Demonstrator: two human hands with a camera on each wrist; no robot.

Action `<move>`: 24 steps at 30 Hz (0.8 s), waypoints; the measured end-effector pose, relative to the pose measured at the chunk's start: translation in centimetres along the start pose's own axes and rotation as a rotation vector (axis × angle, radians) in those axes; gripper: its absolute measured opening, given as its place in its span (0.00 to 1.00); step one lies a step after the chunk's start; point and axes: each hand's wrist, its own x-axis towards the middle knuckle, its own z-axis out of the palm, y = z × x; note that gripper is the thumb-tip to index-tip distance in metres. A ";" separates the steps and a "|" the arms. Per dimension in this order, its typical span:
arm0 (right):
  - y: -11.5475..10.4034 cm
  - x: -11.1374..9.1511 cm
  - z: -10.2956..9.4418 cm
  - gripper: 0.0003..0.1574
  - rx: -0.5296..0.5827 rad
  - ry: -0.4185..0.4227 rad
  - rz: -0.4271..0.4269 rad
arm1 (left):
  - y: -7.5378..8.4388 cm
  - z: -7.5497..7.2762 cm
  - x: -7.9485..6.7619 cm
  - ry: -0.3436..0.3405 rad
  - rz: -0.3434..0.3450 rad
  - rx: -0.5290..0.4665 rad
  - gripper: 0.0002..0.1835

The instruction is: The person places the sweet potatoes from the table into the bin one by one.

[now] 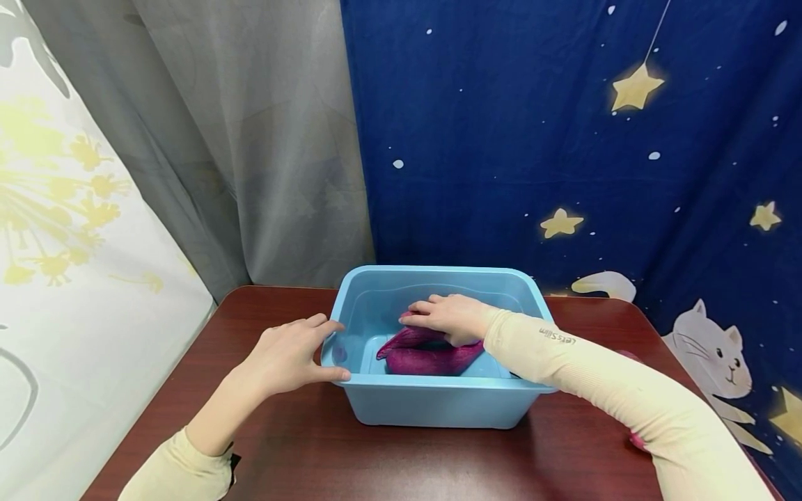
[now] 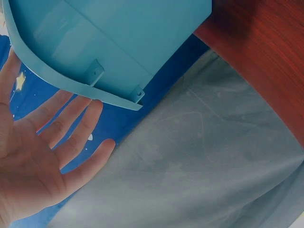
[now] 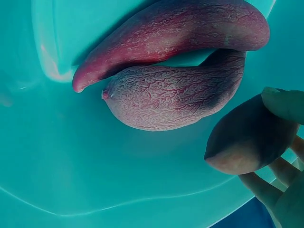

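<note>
While gripped in right hand (image 1: pixel 447 319): held yam (image 3: pixel 247 137) clamped between thumb and fingers, inside tub (image 1: pixel 438 407); lifted or touching tub floor, cannot tell.
Key relation, as judged: held yam on far-edge side of plump yam (image 3: pixel 175 97) and long yam (image 3: pixel 180 33), both lying toward near edge.
Long axes: held yam aslant in right-wrist view, tapered tip lower left; lying pair roughly along near edge.
Nearer hand: right; left hand (image 1: pixel 291 355) at tub's near left corner, fingers extended and apart, touching rim, clasping nothing.
Right-wrist view: held yam plain; mostly covered in head view.
Head view only: pink bits (image 1: pixel 637 441) near desk's (image 1: pixel 282 452) right edge, partly behind sleeve (image 1: pixel 626 393).
</note>
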 end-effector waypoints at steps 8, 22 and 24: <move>-0.1 0.1 0.2 0.51 0.005 -0.009 -0.001 | 0.0 0.0 0.0 0.007 0.006 -0.002 0.35; -0.2 0.3 0.2 0.52 0.001 -0.037 0.022 | -0.1 0.0 0.0 0.006 0.008 -0.001 0.35; -0.2 0.3 0.2 0.52 -0.001 -0.039 0.023 | -0.1 0.0 0.0 0.004 0.006 -0.003 0.35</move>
